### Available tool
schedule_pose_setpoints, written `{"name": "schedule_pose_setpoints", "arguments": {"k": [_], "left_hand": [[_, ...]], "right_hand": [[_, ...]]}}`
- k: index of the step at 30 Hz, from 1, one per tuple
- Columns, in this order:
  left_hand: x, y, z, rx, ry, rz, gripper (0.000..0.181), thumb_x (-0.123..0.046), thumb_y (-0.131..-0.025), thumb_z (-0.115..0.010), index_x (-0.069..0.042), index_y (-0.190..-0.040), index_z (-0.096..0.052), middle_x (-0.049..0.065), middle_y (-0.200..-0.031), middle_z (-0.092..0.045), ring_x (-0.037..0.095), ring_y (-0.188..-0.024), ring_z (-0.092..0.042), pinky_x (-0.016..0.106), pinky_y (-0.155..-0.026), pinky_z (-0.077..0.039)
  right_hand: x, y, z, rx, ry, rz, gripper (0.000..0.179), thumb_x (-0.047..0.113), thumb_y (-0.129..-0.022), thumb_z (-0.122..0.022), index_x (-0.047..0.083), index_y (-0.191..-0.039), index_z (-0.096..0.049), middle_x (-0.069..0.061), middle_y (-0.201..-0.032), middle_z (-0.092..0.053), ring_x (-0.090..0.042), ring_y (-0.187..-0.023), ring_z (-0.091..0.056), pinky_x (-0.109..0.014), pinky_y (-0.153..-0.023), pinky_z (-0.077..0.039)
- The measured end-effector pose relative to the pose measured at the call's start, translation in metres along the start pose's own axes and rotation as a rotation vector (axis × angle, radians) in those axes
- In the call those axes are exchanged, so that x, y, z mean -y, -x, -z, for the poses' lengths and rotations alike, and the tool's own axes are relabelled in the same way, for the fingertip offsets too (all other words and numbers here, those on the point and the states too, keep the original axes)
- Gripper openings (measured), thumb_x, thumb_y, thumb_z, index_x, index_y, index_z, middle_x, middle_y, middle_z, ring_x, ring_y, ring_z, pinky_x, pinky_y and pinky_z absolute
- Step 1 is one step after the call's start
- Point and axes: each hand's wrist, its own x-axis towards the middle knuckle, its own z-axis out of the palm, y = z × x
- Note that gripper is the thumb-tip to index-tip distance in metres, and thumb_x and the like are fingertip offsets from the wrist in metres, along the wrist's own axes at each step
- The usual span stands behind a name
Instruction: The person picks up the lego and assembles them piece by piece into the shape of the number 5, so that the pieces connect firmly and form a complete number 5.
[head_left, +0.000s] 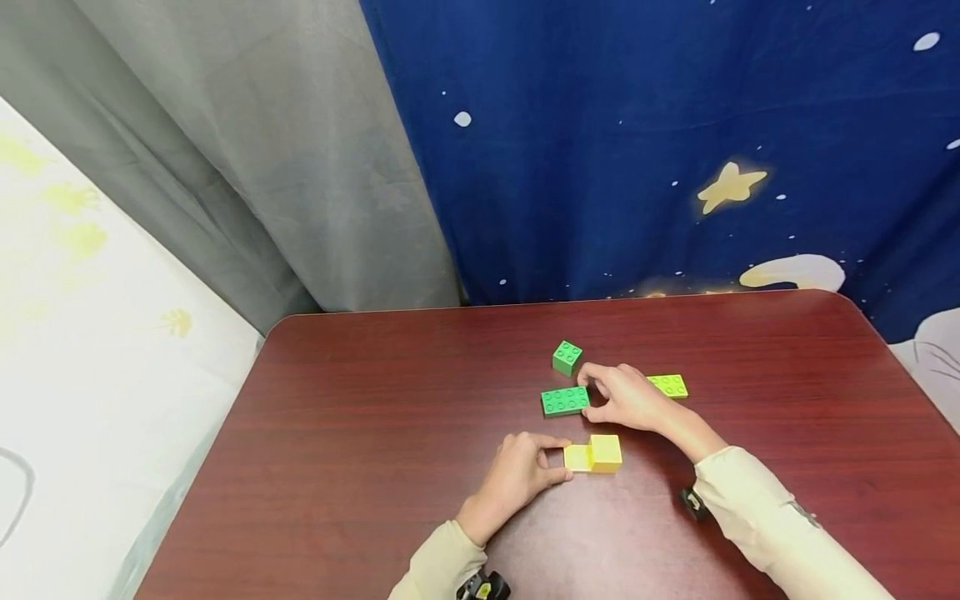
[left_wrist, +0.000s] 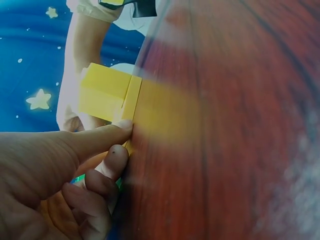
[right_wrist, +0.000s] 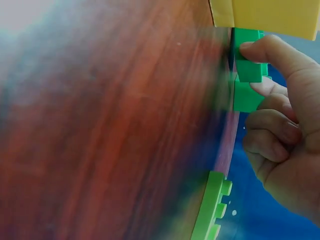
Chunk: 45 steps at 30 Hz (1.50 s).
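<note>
My left hand (head_left: pixel 517 473) pinches the left end of a yellow piece between thumb and fingers. That piece has a low flat part (head_left: pixel 577 458) and a taller yellow block (head_left: pixel 606 453) at its right end. Just above it, my right hand (head_left: pixel 626 398) grips the right end of a long green studded brick (head_left: pixel 561 402). In the right wrist view the thumb lies against the green brick's (right_wrist: pixel 248 70) side, while the other fingers curl beside it. The left wrist view shows the yellow block (left_wrist: pixel 105 92) beyond the left thumb.
Behind the long brick sits a smaller green studded brick (head_left: pixel 567 357). A lime-green studded brick (head_left: pixel 670 386) lies to the right, partly covered by the right hand. The dark red wooden table (head_left: pixel 360 433) ends at a blue curtain (head_left: pixel 600 167) and a grey one (head_left: pixel 300 150).
</note>
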Motion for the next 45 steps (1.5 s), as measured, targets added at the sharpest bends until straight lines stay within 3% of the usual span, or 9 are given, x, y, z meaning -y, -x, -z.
{"name": "schedule_pose_setpoints", "arguments": {"k": [10,19,28,45], "left_hand": [[-0.002,0.002,-0.003,-0.013,0.011,-0.003,0.035,-0.019,-0.068,-0.083,-0.014,-0.102,-0.074,-0.013,-0.047,-0.047,-0.005,-0.041,-0.040,0.015,-0.039,-0.035],[-0.001,0.003,0.000,-0.007,-0.004,-0.007,0.035,-0.020,-0.069,-0.083,-0.013,-0.102,-0.073,-0.014,-0.046,-0.047,-0.006,-0.041,-0.041,0.015,-0.039,-0.035],[-0.001,0.002,-0.001,-0.013,-0.014,-0.009,0.036,-0.021,-0.069,-0.083,-0.013,-0.102,-0.073,-0.014,-0.046,-0.047,-0.007,-0.040,-0.040,0.015,-0.039,-0.035],[-0.002,0.003,0.000,-0.022,-0.015,-0.017,0.035,-0.020,-0.069,-0.083,-0.013,-0.102,-0.073,-0.015,-0.046,-0.047,-0.007,-0.040,-0.040,0.014,-0.040,-0.035]], "right_hand": [[-0.001,0.015,-0.001,-0.052,-0.057,0.002,0.031,0.017,-0.069,-0.076,0.018,-0.092,-0.055,0.011,-0.056,-0.033,-0.002,-0.049,-0.028,-0.021,-0.049,-0.026],[0.002,0.025,0.006,-0.064,-0.170,-0.074,0.031,0.018,-0.073,-0.078,0.015,-0.094,-0.055,0.011,-0.054,-0.022,-0.005,-0.049,-0.020,-0.023,-0.048,-0.021],[0.002,0.039,0.012,-0.095,-0.223,-0.117,0.033,0.020,-0.077,-0.076,0.010,-0.100,-0.055,0.009,-0.055,-0.026,-0.003,-0.048,-0.021,-0.024,-0.049,-0.025],[0.008,0.054,0.018,-0.159,-0.238,-0.129,0.034,0.021,-0.076,-0.077,0.010,-0.100,-0.055,0.011,-0.056,-0.023,-0.004,-0.049,-0.020,-0.025,-0.046,-0.024]]}}
